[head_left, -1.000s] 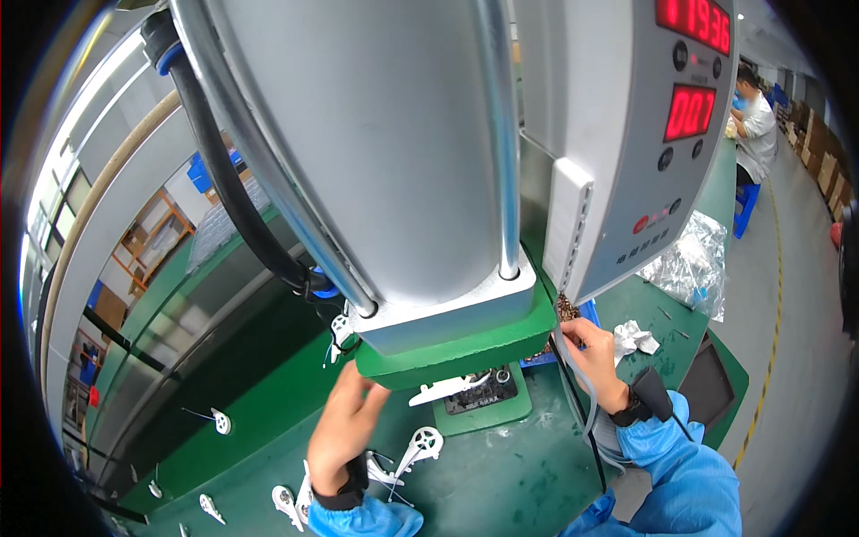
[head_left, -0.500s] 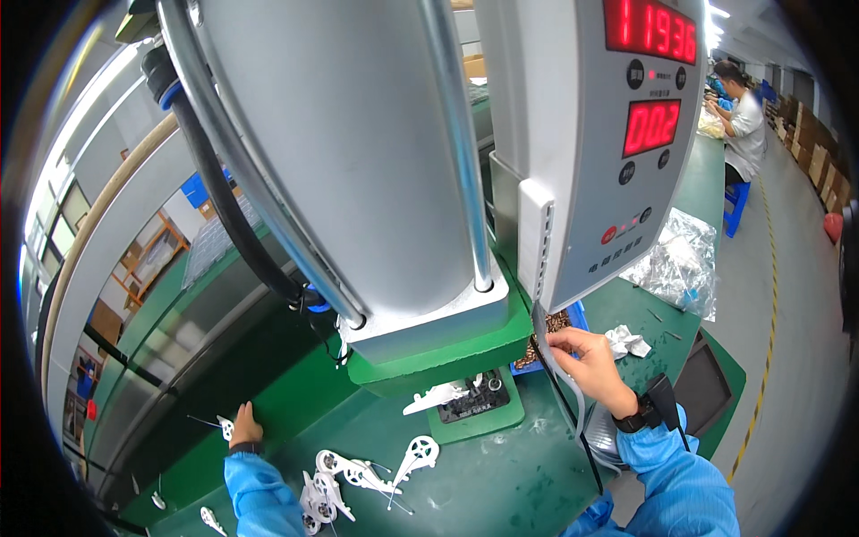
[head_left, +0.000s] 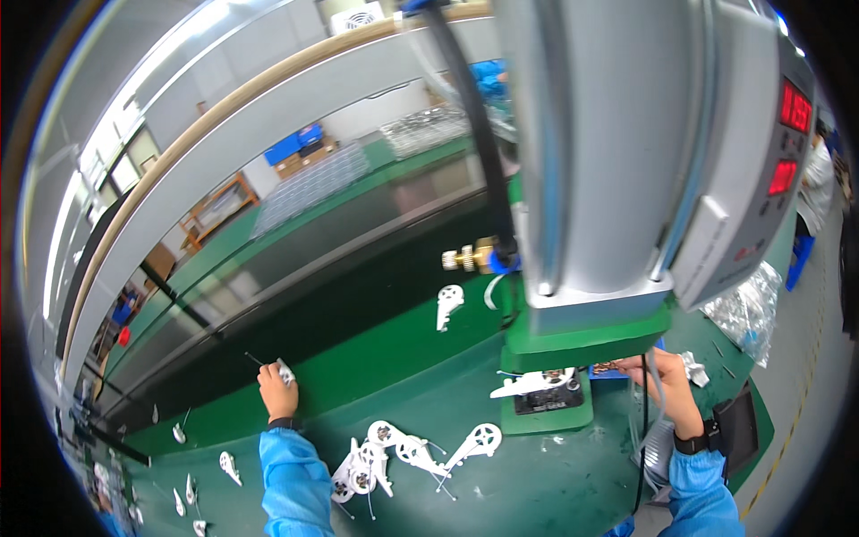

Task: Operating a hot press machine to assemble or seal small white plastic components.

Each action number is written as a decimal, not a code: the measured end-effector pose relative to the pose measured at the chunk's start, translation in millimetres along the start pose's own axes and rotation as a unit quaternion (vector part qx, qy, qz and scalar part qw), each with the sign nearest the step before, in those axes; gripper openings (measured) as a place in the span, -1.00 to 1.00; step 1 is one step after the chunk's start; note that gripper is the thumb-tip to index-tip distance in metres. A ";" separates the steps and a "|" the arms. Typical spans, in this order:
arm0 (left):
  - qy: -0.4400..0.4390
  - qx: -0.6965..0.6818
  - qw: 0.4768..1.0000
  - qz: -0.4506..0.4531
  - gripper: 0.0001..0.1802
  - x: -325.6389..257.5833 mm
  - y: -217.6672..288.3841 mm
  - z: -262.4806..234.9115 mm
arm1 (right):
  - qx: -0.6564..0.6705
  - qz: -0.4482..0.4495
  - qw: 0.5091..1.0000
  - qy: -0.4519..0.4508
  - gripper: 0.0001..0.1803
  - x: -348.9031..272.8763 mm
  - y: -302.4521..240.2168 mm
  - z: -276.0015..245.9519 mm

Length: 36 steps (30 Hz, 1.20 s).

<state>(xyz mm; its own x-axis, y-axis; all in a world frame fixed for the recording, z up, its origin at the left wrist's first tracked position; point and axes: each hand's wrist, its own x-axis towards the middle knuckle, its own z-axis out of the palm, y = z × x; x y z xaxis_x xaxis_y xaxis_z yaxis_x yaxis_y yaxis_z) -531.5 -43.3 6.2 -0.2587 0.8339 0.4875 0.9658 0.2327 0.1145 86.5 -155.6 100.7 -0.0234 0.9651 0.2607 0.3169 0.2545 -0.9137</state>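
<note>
My left hand (head_left: 278, 391) is closed on a white plastic part (head_left: 285, 372) with a thin wire, over the green ledge at the far left of the bench. My right hand (head_left: 669, 383) is at a blue tray (head_left: 610, 374) of small copper-coloured pieces beside the press; its fingers are bent together, and what they pinch, if anything, is hidden. Between the hands stands the press (head_left: 617, 152), with its green block (head_left: 586, 338) above a black fixture (head_left: 548, 400). Another white part (head_left: 528, 384) lies on that fixture. Nearer me rests a cluster of similar white parts (head_left: 367, 465) with wires.
More white parts (head_left: 230, 466) are scattered at the left, and one (head_left: 448, 304) lies on the ledge behind. A control box (head_left: 761, 170) with red digits flanks the press. A clear plastic bag (head_left: 747, 309) sits at the right. A black hose (head_left: 479, 134) hangs behind.
The view has swung left, so the press appears farther right. My left hand still holds the white part. The fingers of my right hand now reach farther over the blue tray.
</note>
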 end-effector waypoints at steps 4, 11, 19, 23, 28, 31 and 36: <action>-0.007 -0.038 0.997 -0.063 -0.41 -5.9 -17.9 10.7 | 0.076 0.065 0.995 0.007 -0.82 1.9 3.4 6.7; -0.122 -0.065 0.985 -0.102 -0.56 14.7 3.6 7.5 | 0.063 0.081 0.995 0.016 -0.85 8.7 11.0 -3.5; -0.171 -0.362 0.913 0.072 -0.68 32.1 150.1 -92.5 | 0.074 0.013 0.993 -0.092 -0.80 45.3 -28.3 22.8; -0.314 -0.568 0.758 0.063 -0.61 -6.3 215.5 -121.7 | 0.078 -0.067 0.986 -0.132 -0.75 56.2 -35.3 44.4; -0.426 -0.680 0.595 -0.030 -0.58 -46.7 254.4 -139.3 | -0.044 -0.060 0.979 -0.189 -0.60 61.3 -45.1 41.6; -0.432 -0.711 0.547 -0.091 -0.60 -55.2 259.5 -137.9 | 0.070 -0.060 0.980 -0.177 -0.61 59.4 -39.9 43.2; -0.468 -0.724 0.485 -0.145 -0.77 -56.3 259.6 -128.0 | -0.096 -0.152 0.963 -0.202 -0.65 63.8 -35.7 41.1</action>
<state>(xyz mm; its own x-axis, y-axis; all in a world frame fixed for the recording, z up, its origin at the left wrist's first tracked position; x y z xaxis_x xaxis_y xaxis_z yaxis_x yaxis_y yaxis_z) -263.9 -93.9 119.3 0.3735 0.8905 -0.2597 -0.2901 0.3781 0.8792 34.8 -100.5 137.0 -0.4975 0.8025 0.3294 0.4048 0.5506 -0.7300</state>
